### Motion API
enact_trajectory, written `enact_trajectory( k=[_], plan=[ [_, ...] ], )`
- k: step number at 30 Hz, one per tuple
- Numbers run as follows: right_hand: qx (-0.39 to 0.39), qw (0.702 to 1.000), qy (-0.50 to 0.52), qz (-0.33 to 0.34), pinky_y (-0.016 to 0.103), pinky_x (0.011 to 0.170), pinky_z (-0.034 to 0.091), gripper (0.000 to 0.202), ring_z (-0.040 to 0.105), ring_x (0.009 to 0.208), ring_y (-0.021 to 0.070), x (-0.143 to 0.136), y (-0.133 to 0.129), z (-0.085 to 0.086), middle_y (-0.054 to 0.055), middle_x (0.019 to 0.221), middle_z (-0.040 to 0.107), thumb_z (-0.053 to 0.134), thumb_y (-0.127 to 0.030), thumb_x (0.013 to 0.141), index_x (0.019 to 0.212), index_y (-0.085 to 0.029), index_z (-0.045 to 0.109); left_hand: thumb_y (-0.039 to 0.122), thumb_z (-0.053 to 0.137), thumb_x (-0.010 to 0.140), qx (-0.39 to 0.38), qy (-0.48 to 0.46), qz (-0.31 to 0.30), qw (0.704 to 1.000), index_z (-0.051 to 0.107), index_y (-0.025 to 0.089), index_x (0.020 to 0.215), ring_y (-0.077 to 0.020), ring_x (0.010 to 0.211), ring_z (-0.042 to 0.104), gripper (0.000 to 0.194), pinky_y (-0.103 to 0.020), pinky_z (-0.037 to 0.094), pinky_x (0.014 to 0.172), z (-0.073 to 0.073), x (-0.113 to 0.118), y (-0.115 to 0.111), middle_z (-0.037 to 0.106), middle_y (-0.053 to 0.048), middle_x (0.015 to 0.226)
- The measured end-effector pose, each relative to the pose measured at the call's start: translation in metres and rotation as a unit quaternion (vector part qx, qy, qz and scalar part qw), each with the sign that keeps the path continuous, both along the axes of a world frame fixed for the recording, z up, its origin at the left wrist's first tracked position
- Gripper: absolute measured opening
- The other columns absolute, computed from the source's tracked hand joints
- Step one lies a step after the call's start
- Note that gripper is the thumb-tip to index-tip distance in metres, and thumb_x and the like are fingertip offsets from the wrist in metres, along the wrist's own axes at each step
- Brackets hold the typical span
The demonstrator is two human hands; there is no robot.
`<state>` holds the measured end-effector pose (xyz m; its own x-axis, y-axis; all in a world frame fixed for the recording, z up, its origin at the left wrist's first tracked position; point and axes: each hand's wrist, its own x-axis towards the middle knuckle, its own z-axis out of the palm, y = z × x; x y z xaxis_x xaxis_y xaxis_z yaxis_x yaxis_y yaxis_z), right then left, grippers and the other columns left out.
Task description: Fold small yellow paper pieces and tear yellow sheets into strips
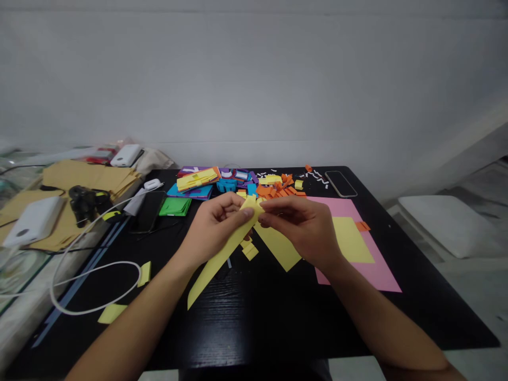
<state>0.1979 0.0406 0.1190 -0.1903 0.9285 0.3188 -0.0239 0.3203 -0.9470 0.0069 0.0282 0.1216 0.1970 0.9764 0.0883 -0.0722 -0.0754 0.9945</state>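
My left hand [218, 225] grips a long strip of yellow paper [210, 279], thumb on top. The strip slants down toward the table's front. At its upper end, my right hand [304, 225] pinches the paper between thumb and fingers; the exact fold or tear there is too small to make out. Under my hands lie small yellow paper pieces [250, 250] and a larger yellow sheet [283, 251]. To the right, another yellow sheet [353, 241] rests on a pink sheet [383, 270]. Just beyond my hands is a heap of orange paper pieces [283, 188].
Bundled yellow strips [196, 180], green papers [174, 206] and blue papers [190, 191] sit at the back left. A phone [341, 183] lies back right, a dark phone [148, 211] left. A white cable [55, 286] loops over the left edge, near brown envelopes [87, 177].
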Motion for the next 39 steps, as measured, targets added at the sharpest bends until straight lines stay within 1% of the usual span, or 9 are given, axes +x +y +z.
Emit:
enact_trajectory(
  k=[4,8,15,20,25,29,39],
  plan=[
    [0.020,1.000,-0.010,0.006,0.036,0.080,0.067,0.012,0.078,0.080,0.0191,0.0001,-0.0002,-0.0006,0.001,0.086,0.081,0.085,-0.023,0.080,0.092,-0.026,0.083,0.034,0.074,0.091,0.000,0.016,-0.018,1.000,0.070,0.018,0.081,-0.0128,0.054,0.065,0.019,-0.023,0.049,0.051,0.0025,-0.0009,-0.0010,0.071,0.000,0.065],
    [0.054,0.998,-0.004,0.020,0.032,0.077,0.066,0.014,0.077,0.081,0.0177,0.0009,0.0019,-0.0019,0.000,0.086,0.081,0.086,-0.019,0.079,0.091,-0.026,0.083,0.034,0.076,0.089,-0.001,0.020,-0.017,1.000,0.070,0.017,0.076,-0.0114,0.052,0.063,0.022,-0.021,0.047,0.049,0.0038,-0.0017,-0.0014,0.070,0.001,0.063],
    [0.093,0.995,-0.010,0.029,0.027,0.078,0.066,0.021,0.077,0.081,0.0148,0.0047,0.0049,-0.0012,-0.002,0.087,0.080,0.086,-0.011,0.077,0.090,-0.027,0.083,0.032,0.075,0.090,0.001,0.020,-0.016,1.000,0.070,0.017,0.077,-0.0099,0.052,0.064,0.021,-0.018,0.047,0.049,0.0038,-0.0035,-0.0026,0.071,0.002,0.062],
    [0.119,0.992,-0.020,0.023,0.027,0.075,0.065,0.022,0.076,0.079,0.0143,0.0048,0.0056,-0.0014,-0.003,0.086,0.080,0.085,-0.010,0.079,0.090,-0.029,0.083,0.031,0.076,0.089,-0.002,0.018,-0.014,1.000,0.070,0.017,0.076,-0.0099,0.052,0.064,0.020,-0.018,0.047,0.048,0.0039,-0.0037,-0.0033,0.070,0.001,0.062],
    [0.129,0.991,-0.023,0.034,0.027,0.073,0.063,0.021,0.075,0.078,0.0139,0.0053,0.0058,-0.0017,-0.003,0.085,0.080,0.085,-0.010,0.079,0.089,-0.029,0.083,0.031,0.080,0.084,-0.005,0.011,-0.014,1.000,0.072,0.017,0.074,-0.0090,0.049,0.059,0.019,-0.018,0.044,0.046,0.0019,-0.0048,-0.0010,0.070,0.001,0.062],
    [0.134,0.990,-0.020,0.043,0.026,0.071,0.062,0.021,0.074,0.078,0.0132,0.0056,0.0056,-0.0018,-0.003,0.084,0.079,0.085,-0.010,0.079,0.089,-0.029,0.083,0.029,0.081,0.082,-0.008,-0.001,-0.021,1.000,0.073,0.017,0.072,-0.0094,0.048,0.059,0.018,-0.018,0.044,0.045,0.0018,-0.0043,0.0000,0.070,0.000,0.062],
    [0.133,0.990,-0.021,0.049,0.025,0.070,0.062,0.020,0.074,0.076,0.0133,0.0057,0.0033,0.0012,-0.003,0.083,0.079,0.085,-0.010,0.080,0.089,-0.028,0.083,0.022,0.082,0.080,0.002,-0.033,-0.038,0.999,0.075,0.017,0.072,-0.0087,0.049,0.058,0.012,-0.017,0.044,0.045,0.0044,-0.0033,-0.0020,0.071,0.001,0.062]
  ],
)
